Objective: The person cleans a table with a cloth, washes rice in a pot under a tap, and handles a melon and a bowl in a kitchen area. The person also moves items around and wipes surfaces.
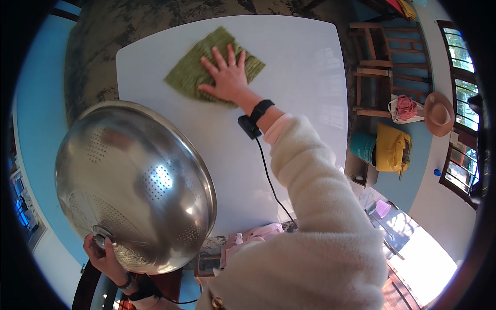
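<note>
My right hand [228, 77] lies flat with fingers spread on a green cloth [186, 73], pressing it to the far part of a white tabletop [302, 77]. At the lower left, my left hand [104, 255] grips the knob [102, 235] of a large domed metal lid [128, 155] with clusters of small holes. The lid is tilted, its outer face towards me and its rim over the table's left side. What lies behind it is hidden. A black strap with a small black box [249, 127] and a cable sits at my right wrist.
Wooden chairs [374, 66] stand beyond the table's right edge, with a brown hat [439, 114] nearby. Below them are a teal bucket [363, 147] and a yellow bag [391, 149]. The black cable [267, 170] runs over the table towards me. Pink fabric [252, 236] lies by the near edge.
</note>
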Action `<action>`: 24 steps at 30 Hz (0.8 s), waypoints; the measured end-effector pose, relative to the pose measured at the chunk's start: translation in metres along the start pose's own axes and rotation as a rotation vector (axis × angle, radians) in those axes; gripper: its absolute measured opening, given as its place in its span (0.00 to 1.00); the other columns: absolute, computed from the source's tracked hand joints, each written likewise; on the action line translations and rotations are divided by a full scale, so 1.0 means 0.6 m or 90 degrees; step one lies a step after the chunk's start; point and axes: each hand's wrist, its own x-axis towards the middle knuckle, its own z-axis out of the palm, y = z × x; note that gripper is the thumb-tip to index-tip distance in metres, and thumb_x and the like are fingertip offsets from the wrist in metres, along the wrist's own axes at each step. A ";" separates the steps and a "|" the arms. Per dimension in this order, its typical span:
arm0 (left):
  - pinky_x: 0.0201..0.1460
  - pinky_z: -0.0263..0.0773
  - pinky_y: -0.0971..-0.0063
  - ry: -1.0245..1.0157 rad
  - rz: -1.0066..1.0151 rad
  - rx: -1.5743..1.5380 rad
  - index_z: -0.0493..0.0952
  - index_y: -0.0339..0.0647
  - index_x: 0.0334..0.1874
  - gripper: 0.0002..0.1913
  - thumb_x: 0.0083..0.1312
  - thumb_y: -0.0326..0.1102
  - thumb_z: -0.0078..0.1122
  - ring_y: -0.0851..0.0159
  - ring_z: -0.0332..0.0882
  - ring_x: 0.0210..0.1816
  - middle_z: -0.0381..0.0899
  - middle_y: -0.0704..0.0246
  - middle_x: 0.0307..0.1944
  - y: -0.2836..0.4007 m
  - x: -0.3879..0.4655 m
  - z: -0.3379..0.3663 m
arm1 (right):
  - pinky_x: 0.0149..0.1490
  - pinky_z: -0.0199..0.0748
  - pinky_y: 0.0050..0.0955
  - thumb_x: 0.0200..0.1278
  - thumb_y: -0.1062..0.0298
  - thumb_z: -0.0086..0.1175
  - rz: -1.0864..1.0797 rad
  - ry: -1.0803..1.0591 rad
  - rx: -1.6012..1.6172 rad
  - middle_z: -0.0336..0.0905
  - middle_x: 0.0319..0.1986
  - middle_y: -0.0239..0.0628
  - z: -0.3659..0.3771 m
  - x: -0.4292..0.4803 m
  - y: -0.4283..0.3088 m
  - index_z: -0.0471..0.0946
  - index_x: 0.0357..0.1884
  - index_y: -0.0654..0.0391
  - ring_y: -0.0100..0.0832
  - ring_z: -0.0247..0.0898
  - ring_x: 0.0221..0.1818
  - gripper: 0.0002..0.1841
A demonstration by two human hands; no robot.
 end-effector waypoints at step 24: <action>0.54 0.63 0.81 0.017 0.126 0.035 0.73 0.38 0.59 0.18 0.68 0.30 0.59 0.75 0.68 0.50 0.73 0.74 0.53 -0.071 0.059 -0.032 | 0.71 0.27 0.69 0.61 0.26 0.43 0.270 -0.056 -0.105 0.36 0.77 0.37 -0.046 -0.355 0.332 0.47 0.76 0.27 0.56 0.24 0.77 0.42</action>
